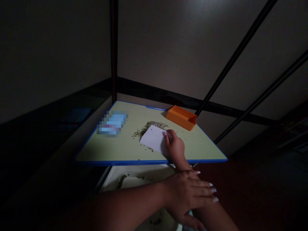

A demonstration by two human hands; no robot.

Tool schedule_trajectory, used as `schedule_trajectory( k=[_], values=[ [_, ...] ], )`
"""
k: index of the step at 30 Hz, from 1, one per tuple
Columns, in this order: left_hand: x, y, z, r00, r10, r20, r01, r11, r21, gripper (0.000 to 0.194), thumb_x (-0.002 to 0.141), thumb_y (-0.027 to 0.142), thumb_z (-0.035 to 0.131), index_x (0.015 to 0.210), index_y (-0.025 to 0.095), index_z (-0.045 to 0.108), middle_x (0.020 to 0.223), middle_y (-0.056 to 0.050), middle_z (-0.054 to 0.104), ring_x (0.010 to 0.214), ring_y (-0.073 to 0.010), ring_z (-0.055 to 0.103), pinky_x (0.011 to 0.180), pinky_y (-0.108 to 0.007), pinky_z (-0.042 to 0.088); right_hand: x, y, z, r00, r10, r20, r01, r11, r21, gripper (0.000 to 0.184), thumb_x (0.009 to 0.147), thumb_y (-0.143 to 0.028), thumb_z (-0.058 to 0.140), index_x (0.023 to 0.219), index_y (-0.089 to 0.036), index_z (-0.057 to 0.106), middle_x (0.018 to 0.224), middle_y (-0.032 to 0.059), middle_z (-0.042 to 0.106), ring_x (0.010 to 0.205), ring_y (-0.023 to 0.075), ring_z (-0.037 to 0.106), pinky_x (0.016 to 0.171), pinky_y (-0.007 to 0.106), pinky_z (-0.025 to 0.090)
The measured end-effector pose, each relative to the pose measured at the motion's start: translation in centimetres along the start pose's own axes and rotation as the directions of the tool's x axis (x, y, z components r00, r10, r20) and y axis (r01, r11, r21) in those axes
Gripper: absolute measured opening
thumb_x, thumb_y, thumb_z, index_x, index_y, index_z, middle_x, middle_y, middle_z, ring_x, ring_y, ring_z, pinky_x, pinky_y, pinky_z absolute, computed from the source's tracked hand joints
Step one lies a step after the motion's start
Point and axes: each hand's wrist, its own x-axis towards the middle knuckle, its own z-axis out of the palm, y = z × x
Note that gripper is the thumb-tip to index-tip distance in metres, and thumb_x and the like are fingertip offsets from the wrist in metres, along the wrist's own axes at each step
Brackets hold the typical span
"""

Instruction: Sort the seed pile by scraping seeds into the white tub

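My right hand (175, 146) reaches over the pale green table (115, 150) and grips a white card (154, 138) by its right edge, fingers closed on it. The card lies against a heap of small green-brown grains (150, 126) in the middle of the table. My left hand (190, 192) crosses in front of my right forearm below the table's near edge, fingers stretched out and together, over a white tray (115, 179). That tray holds some of the same grains. Whether the left hand grips the tray's rim is hidden.
An orange rectangular tray (181, 117) stands at the table's far right. A blurred blue and pink flat item (112, 123) lies at the left. The table has a blue edge. Dark poles rise behind it against a plain wall. The surroundings are dim.
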Motion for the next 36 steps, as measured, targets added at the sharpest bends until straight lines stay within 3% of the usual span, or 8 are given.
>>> schedule_trajectory(
  k=[6, 10, 14, 22, 31, 36],
  values=[
    [-0.2, 0.2, -1.0, 1.0, -0.013, 0.001, 0.013, 0.998, 0.06, 0.061, 0.097, 0.047, 0.033, 0.147, 0.012, 0.035, 0.154, -0.006, 0.033, 0.147, -0.019, 0.022, 0.122, -0.048, 0.008, 0.5, -0.9, 0.1, 0.998, 0.021, 0.066, -0.016, 0.997, -0.073, 0.033, 0.098, -0.041, 0.038, 0.116, -0.024, 0.06, 0.077, 0.0058, 0.071, 0.067, 0.0194, 0.063, 0.057, 0.026, 0.028],
    [-0.4, 0.4, -1.4, 0.998, -0.054, 0.019, 0.051, 0.992, 0.12, 0.063, 0.096, 0.046, 0.036, 0.15, 0.015, 0.029, 0.158, -0.002, 0.024, 0.149, -0.0155, 0.011, 0.123, -0.044, 0.008, 0.9, -1.4, 0.4, 0.995, 0.04, 0.087, -0.032, 0.995, -0.098, 0.034, 0.099, -0.041, 0.037, 0.117, -0.024, 0.059, 0.078, 0.0065, 0.071, 0.07, 0.0205, 0.065, 0.058, 0.026, 0.029],
    [-0.5, 0.2, -1.2, 0.999, -0.039, 0.037, 0.034, 0.991, 0.131, 0.07, 0.093, 0.049, 0.039, 0.152, 0.015, 0.023, 0.16, -0.002, 0.015, 0.15, -0.0159, 0.004, 0.122, -0.048, 0.007, 1.4, -2.1, 0.5, 0.992, 0.059, 0.113, -0.044, 0.99, -0.132, 0.035, 0.1, -0.042, 0.034, 0.119, -0.023, 0.056, 0.08, 0.007, 0.071, 0.073, 0.0217, 0.066, 0.06, 0.027, 0.033],
    [-0.5, -0.2, -0.5, 0.999, -0.024, 0.041, 0.02, 0.997, 0.075, 0.083, 0.085, 0.05, 0.05, 0.153, 0.014, 0.018, 0.16, -0.003, 0.015, 0.15, -0.0166, 0.005, 0.121, -0.046, 0.017, 2.1, -3.1, 0.7, 0.981, 0.096, 0.167, -0.067, 0.983, -0.172, 0.035, 0.101, -0.042, 0.029, 0.119, -0.022, 0.051, 0.087, 0.0096, 0.071, 0.078, 0.0236, 0.068, 0.065, 0.03, 0.041],
    [-0.5, -0.1, -0.9, 0.998, -0.046, 0.036, 0.045, 0.998, 0.032, 0.084, 0.084, 0.049, 0.053, 0.153, 0.014, 0.019, 0.16, -0.004, 0.016, 0.15, -0.018, 0.008, 0.121, -0.049, 0.015, 2.4, -3.3, 1.0, 0.987, 0.044, 0.152, -0.021, 0.988, -0.154, 0.035, 0.101, -0.042, 0.028, 0.117, -0.021, 0.052, 0.082, 0.01, 0.071, 0.074, 0.0241, 0.067, 0.063, 0.03, 0.04],
    [-0.5, -0.1, -1.1, 0.999, -0.037, 0.035, 0.037, 0.999, 0.006, 0.083, 0.088, 0.055, 0.046, 0.153, 0.012, 0.018, 0.16, -0.005, 0.014, 0.15, -0.02, 0.008, 0.12, -0.054, 0.012, 2.4, -3.2, 1.2, 0.989, 0.028, 0.147, -0.007, 0.99, -0.14, 0.034, 0.101, -0.042, 0.03, 0.118, -0.022, 0.052, 0.081, 0.0079, 0.07, 0.069, 0.0207, 0.065, 0.062, 0.027, 0.038]
  ],
)
